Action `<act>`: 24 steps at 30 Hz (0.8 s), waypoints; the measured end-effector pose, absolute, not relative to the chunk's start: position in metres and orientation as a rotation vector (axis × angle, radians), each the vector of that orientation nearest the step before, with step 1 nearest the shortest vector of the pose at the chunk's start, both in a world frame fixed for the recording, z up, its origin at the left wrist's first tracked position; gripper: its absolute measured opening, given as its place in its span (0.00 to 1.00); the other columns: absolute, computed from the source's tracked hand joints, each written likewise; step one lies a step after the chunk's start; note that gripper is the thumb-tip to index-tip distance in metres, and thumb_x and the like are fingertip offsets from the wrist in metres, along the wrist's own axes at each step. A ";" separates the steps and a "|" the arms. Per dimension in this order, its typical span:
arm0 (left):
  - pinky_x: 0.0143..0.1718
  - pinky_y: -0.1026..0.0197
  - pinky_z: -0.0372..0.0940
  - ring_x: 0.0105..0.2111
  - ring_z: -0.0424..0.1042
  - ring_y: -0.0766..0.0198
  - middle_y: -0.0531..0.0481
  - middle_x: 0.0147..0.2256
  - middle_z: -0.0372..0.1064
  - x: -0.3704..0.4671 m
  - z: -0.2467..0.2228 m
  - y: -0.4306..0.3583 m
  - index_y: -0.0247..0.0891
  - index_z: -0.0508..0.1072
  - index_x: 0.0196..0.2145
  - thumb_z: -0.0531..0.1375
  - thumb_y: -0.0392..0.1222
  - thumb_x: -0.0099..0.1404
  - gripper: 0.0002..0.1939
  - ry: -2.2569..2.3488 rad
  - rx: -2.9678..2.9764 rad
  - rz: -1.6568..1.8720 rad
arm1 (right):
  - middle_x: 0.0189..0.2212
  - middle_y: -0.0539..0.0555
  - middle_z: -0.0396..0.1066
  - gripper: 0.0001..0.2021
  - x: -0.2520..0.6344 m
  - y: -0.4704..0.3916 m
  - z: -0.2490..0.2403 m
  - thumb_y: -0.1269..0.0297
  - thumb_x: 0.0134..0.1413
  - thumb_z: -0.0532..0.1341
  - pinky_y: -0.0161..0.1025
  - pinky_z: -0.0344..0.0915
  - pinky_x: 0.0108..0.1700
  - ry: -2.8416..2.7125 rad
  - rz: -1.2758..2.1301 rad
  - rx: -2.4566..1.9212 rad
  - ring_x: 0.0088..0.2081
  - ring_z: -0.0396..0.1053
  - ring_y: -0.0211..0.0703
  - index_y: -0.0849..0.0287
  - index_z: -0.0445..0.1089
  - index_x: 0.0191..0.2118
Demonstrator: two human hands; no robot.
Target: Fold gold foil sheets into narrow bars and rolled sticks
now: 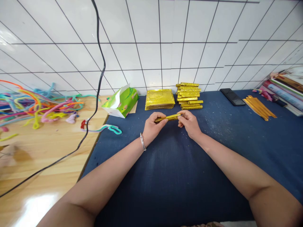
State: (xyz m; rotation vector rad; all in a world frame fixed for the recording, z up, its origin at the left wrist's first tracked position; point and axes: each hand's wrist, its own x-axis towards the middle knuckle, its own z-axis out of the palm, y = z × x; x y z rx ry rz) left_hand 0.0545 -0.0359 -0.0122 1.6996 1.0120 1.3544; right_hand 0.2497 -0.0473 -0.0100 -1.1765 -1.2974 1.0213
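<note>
Left hand (152, 128): grips one end of a gold strip (172, 117)
Right hand (191, 125): holds the other end
Surface (165, 179): dark blue, carrying gold sheets (159, 99) beside stacked rolls (188, 94)

The strip (173, 117) and the sheet stack (160, 99) are made of glossy, foil-like paper. The table (224, 126) is covered in matt cloth (170, 176).

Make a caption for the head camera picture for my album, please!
Left hand and right hand hold a gold strip near a stack of gold sheets.
</note>
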 end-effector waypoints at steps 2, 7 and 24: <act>0.38 0.64 0.63 0.34 0.67 0.67 0.49 0.37 0.70 0.055 -0.012 -0.036 0.38 0.73 0.37 0.63 0.44 0.59 0.09 1.008 1.647 1.343 | 0.21 0.44 0.65 0.11 0.250 -0.047 -0.010 0.57 0.52 0.60 0.32 0.63 0.23 -1.302 1.016 -1.180 0.21 0.66 0.33 0.54 0.67 0.40; 0.35 0.65 0.61 0.32 0.66 0.68 0.50 0.35 0.69 0.056 -0.013 -0.035 0.38 0.73 0.38 0.63 0.44 0.59 0.11 1.004 1.572 1.282 | 0.21 0.44 0.64 0.11 0.250 -0.047 -0.011 0.56 0.52 0.60 0.31 0.62 0.22 -1.308 1.005 -1.192 0.20 0.65 0.33 0.54 0.68 0.40; 0.38 0.63 0.64 0.32 0.69 0.68 0.50 0.35 0.70 0.056 -0.020 -0.029 0.37 0.73 0.38 0.64 0.43 0.57 0.11 0.996 1.420 1.309 | 0.28 0.48 0.72 0.14 0.248 -0.045 -0.012 0.54 0.50 0.63 0.33 0.64 0.24 -1.194 1.063 -1.117 0.23 0.68 0.34 0.56 0.62 0.37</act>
